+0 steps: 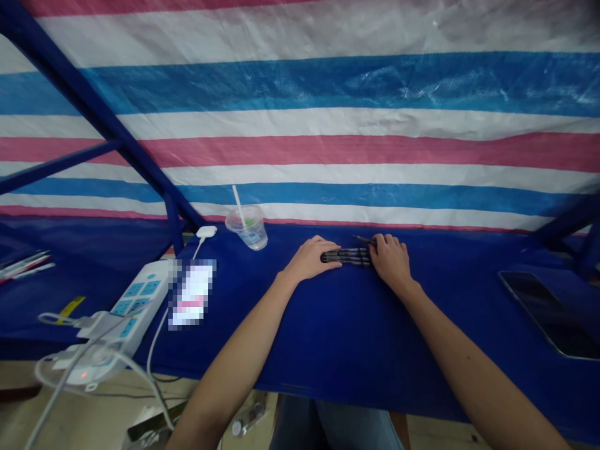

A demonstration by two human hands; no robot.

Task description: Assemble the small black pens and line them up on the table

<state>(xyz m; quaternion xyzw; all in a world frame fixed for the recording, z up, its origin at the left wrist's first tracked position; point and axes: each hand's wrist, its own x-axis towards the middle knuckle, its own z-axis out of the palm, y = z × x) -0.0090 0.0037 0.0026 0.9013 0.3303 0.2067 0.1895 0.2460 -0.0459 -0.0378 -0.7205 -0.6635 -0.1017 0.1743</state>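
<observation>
Several dark pens (349,256) lie side by side in a row on the blue table, pointing left to right. My left hand (313,257) is closed about their left ends, thumb on the near side and fingers on the far side. At the right ends, my right hand (390,257) has its fingers bent over and partly hides the tips. One more thin dark pen (362,239) sticks out leftward from under the right fingers, a little apart from the row on its far side.
A clear plastic cup (253,232) with a straw stands at the back left. Left of me are a lit, blurred phone (193,294), a white power strip (135,312) with cables and a white charger (206,232). A dark phone (553,312) lies at right. Striped sheeting (356,150) hangs behind.
</observation>
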